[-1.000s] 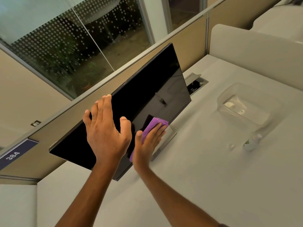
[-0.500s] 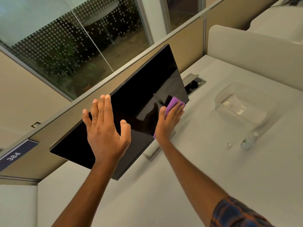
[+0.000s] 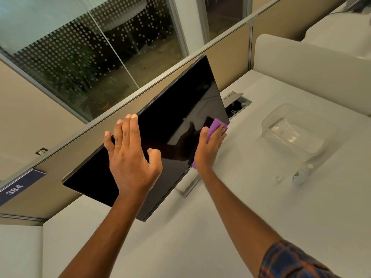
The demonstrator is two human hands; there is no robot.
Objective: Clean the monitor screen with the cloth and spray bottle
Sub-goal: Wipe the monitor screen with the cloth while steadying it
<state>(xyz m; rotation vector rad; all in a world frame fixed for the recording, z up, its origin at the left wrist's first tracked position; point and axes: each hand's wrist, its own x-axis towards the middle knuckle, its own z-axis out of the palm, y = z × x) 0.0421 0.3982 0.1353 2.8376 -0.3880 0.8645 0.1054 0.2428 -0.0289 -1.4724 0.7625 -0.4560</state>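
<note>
On the worktop [image 3: 220, 227] the monitor [image 3: 170, 125] stands tilted. Left hand [image 3: 130, 157] braces its upper edge, fingers straight and together. Right hand [image 3: 208, 149] presses the purple cloth [image 3: 215, 125] at the screen's right edge, fingers laid flat over it. Spray bottle [image 3: 301, 175] stands well apart. Risk: the cloth slips off the edge, or hard pressure tips the monitor.

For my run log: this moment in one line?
right hand: presses cloth on monitor, lower-right corner | left hand: flat on monitor | spray bottle: on desk
</note>
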